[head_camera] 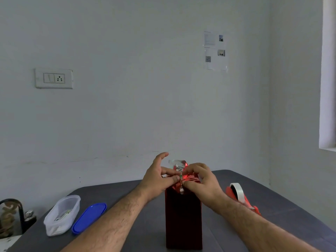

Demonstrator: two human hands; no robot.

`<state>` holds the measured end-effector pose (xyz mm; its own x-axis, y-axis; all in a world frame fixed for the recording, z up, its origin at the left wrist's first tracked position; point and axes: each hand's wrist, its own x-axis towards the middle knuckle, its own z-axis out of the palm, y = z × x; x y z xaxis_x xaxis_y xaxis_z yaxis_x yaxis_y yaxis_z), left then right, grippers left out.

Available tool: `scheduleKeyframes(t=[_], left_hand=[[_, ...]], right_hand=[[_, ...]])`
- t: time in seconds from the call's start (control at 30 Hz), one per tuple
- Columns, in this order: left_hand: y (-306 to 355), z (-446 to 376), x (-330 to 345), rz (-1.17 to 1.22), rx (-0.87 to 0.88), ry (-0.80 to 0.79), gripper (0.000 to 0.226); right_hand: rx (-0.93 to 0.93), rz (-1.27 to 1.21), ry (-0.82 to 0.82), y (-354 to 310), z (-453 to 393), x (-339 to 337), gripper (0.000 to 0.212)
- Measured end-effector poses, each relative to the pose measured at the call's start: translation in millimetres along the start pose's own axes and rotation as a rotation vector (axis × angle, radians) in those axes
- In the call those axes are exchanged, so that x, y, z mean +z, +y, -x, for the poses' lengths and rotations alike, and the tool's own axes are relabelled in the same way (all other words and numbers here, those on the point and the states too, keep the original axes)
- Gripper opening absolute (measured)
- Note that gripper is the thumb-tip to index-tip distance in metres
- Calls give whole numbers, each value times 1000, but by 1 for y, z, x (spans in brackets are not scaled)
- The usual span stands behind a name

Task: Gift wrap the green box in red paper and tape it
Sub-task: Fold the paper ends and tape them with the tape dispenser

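Both hands pinch the red paper (183,215) folds atop the upright box mid-tabletop (141,224): left hand (160,176) and right hand (201,180) grip closed on paper.

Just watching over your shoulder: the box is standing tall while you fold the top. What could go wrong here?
1. The wrapped box stands on its narrow end; pressing from the left hand and right hand could tip it.
2. The shiny red paper bunched on top might tear or spring open before tape holds it.
3. The tape dispenser lies behind the right forearm, awkward to reach.
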<state>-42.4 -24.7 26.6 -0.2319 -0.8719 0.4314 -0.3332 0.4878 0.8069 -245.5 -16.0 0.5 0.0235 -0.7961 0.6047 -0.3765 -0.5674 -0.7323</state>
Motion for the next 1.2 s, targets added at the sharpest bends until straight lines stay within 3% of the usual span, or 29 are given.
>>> scheduleKeyframes(t=[0.2, 0.47, 0.67, 0.8, 0.9, 1.03, 1.1, 1.2], left_hand=[[0, 2, 1, 40, 57, 15, 105], [-8, 6, 0, 64, 100, -7, 140], [-8, 4, -4, -57, 122, -34, 155], [-7, 5, -3, -89, 142, -43, 164], [-6, 5, -7, -84, 158, -76, 159], [5, 2, -18, 56, 159, -22, 119], [12, -1, -24, 93, 119, 15, 108], [18, 1, -27, 40, 47, -59, 105]], right_hand=[[30, -81, -34, -3, -23, -10, 30], [41, -203, -146, 8, -21, -1, 26], [88, -228, -195, 16, -18, 2, 54], [162, -214, -316, 16, -23, -2, 59], [164, -145, -330, 14, -25, -1, 60], [168, -161, -283, 18, -25, 1, 58], [142, -184, -271, 21, -24, 2, 68], [78, -181, -286, 22, -22, 2, 82]])
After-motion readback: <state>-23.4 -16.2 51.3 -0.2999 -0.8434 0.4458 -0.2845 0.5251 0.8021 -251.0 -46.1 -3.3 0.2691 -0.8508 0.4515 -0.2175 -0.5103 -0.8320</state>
